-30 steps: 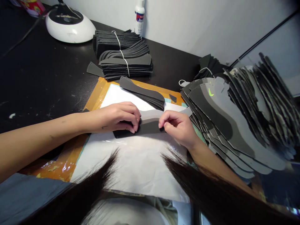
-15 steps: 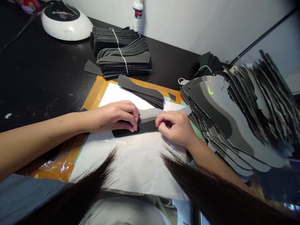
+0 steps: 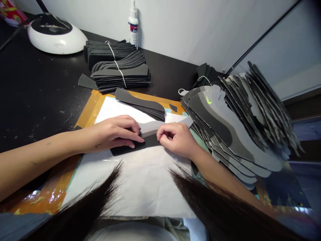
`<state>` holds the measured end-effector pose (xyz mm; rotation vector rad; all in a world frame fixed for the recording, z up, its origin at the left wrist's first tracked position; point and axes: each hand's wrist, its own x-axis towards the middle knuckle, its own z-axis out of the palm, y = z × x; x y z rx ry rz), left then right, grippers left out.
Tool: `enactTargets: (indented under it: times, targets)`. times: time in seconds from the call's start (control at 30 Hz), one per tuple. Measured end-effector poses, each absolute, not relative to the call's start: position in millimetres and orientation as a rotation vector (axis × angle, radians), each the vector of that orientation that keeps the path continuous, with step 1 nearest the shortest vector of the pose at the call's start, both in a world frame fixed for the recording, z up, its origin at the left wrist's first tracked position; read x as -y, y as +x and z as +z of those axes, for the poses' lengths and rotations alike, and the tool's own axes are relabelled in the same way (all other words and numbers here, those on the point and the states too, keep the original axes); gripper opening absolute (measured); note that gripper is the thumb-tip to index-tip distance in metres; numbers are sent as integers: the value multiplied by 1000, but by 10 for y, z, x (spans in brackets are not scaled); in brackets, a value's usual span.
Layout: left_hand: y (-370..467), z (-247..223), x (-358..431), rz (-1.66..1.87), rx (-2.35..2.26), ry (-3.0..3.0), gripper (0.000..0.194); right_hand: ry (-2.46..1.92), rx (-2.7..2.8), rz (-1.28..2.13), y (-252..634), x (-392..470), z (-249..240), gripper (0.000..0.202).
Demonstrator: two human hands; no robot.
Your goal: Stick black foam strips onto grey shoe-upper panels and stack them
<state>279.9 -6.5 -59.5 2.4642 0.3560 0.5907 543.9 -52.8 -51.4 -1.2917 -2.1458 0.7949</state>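
Observation:
A grey-shaded shoe upper panel [image 3: 150,126] lies on white paper, with a black strip [image 3: 147,142] along its near side. My left hand [image 3: 119,133] rests over the left part, its fingers stretched out and apart on the black strip. At the right part, my right hand [image 3: 177,138] has its thumb and forefinger pinched together at the black strip's edge. Its other fingers are curled and the panel's middle right is hidden beneath them. Just behind the hands is a fanned pile of dark curved strips [image 3: 140,102].
Bundles of dark strips [image 3: 120,75] tied with white cord sit at the back. On the right are overlapping grey shoe uppers [image 3: 213,120] and a stack of dark pieces [image 3: 260,107]. A white lamp base [image 3: 59,40] and spray bottle [image 3: 133,28] stand near the wall.
My left fingers have loosened from a pinch and spread over the strip. My right hand keeps its pinch. The whole view has shifted, so things appear further left and slightly lower.

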Motion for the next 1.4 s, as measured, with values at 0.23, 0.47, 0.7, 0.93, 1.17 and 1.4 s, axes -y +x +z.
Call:
enactTargets:
  times: [0.23,0.47,0.7,0.93,1.17,1.4]
  targets:
    - [2797,-551,81,545,-329,2472,29,-1305,2144,832,5452,517,-508,16]
    - [2802,-526,84,493,-325,2561,32,-1314,2141,849,5453,509,-501,17]
    - [2808,-521,145,487,-215,2701,43,-1317,2156,887,5465,488,-484,16]
    - [2776,-557,145,443,-174,2767,46,-1310,2183,878,5465,484,-484,17]
    - [2770,-545,150,425,-172,2799,44,-1301,2203,841,5448,492,-479,17]
    - [2784,-545,157,405,-150,2932,47,-1309,2203,823,5454,493,-482,17]
